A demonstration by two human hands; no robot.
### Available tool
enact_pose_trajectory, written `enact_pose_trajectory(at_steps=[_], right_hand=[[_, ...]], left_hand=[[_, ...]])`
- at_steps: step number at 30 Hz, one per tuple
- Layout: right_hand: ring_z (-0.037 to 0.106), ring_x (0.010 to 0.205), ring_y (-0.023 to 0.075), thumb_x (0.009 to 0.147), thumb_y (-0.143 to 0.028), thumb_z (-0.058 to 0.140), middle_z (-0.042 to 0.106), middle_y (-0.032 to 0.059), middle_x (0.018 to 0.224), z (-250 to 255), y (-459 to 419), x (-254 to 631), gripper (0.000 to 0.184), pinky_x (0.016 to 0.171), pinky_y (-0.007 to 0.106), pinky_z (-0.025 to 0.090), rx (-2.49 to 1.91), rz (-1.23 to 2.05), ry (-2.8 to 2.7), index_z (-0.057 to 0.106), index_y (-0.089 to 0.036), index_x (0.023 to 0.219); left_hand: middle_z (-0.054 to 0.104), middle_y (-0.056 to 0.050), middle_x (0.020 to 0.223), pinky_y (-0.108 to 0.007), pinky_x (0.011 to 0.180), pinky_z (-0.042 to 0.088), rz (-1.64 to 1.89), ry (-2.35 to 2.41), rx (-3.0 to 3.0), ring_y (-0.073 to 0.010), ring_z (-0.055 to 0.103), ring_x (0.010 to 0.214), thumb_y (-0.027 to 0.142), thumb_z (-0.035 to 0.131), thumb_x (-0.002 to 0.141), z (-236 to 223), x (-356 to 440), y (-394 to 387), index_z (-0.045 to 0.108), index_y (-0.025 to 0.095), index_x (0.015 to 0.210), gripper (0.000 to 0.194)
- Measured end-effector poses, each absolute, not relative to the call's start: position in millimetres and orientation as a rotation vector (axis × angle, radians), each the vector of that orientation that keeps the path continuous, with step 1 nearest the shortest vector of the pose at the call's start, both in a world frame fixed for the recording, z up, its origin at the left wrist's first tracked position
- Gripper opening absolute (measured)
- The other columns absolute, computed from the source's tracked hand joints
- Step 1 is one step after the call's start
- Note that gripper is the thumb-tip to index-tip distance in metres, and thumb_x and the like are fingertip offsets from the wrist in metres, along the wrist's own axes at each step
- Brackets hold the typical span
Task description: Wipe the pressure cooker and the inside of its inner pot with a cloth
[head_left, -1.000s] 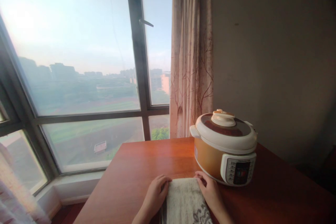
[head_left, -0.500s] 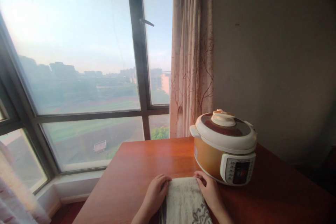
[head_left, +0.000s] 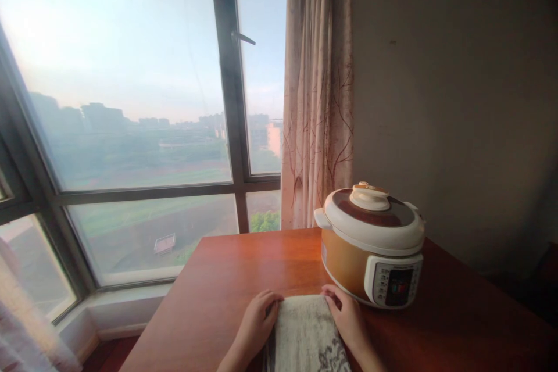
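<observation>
Window [head_left: 131,70] fills the left side, cut off at top and left; distant buildings behind it hazy, no detail. Wall [head_left: 436,99] at right, dark, its far right corner too dim to read. Tabletop [head_left: 209,290], reddish wood, runs out of frame at the near edge; right part in shadow. Patterned curtain [head_left: 317,87] hangs between window and wall, top cropped, lower end hidden behind tabletop and cooker. Second curtain [head_left: 30,319] at near left, mostly out of frame, blurred.

Electric cooker [head_left: 353,261] upright on the tabletop, right of center, lid on. Control panel [head_left: 397,287] faces near side; labels too small to read. Back side hidden.

Cloth [head_left: 305,331], pale with dark scroll pattern, lies near center, just left of and nearer than the cooker. Near end cropped, so full length can't be told. Left hand [head_left: 261,314]: narrow grip, fingers at cloth's far left corner. Right hand [head_left: 344,308]: narrow pinch at far right corner, beside cooker base. Thumb contact on the left side is hard to make out; both forearms cropped.
</observation>
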State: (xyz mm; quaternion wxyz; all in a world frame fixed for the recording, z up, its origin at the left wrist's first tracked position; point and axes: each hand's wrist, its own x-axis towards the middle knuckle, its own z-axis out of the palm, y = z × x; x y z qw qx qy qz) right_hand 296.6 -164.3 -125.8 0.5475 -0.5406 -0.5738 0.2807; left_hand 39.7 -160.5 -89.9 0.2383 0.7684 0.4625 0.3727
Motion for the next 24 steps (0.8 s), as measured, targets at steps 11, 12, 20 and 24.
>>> enact_pose_trajectory(at_steps=[11,12,20,24], right_hand=[[0.074,0.073,0.0275,0.083,-0.054,0.06,0.078,0.0105,0.079,-116.7,-167.7,294.1,0.039,0.072,0.036,0.06,-1.291,0.592,-1.366,0.078,-0.019,0.086],[0.073,0.072,0.0274,0.083,-0.054,0.06,0.078,0.0105,0.078,-117.2,-167.3,293.9,0.039,0.071,0.036,0.06,-1.287,0.583,-1.363,0.078,-0.019,0.085],[0.073,0.07,0.0269,0.081,-0.053,0.063,0.078,0.0109,0.078,-122.2,-163.7,294.5,0.038,0.069,0.036,0.06,-1.285,0.577,-1.368,0.078,-0.019,0.085],[0.074,0.073,0.0277,0.08,-0.05,0.063,0.079,0.0113,0.08,-122.9,-163.0,295.1,0.035,0.069,0.036,0.059,-1.284,0.591,-1.366,0.078,-0.019,0.084]], left_hand=[[0.076,-0.011,0.092,-0.033,0.081,0.053,1.013,1.279,2.115,-0.0252,0.071,0.089,0.025,0.046,0.092,-86.0,40.9,-160.9,0.074,0.019,0.089,0.029],[0.076,-0.011,0.092,-0.033,0.081,0.053,1.014,1.28,2.116,-0.0253,0.071,0.089,0.025,0.046,0.092,-85.8,41.0,-161.0,0.074,0.019,0.089,0.029],[0.077,-0.011,0.092,-0.034,0.083,0.053,1.027,1.281,2.11,-0.0253,0.071,0.089,0.025,0.047,0.092,-85.5,41.3,-161.5,0.074,0.019,0.089,0.028],[0.077,-0.011,0.093,-0.033,0.084,0.053,1.014,1.285,2.113,-0.0248,0.071,0.09,0.025,0.046,0.092,-85.2,41.2,-161.8,0.074,0.019,0.09,0.028]])
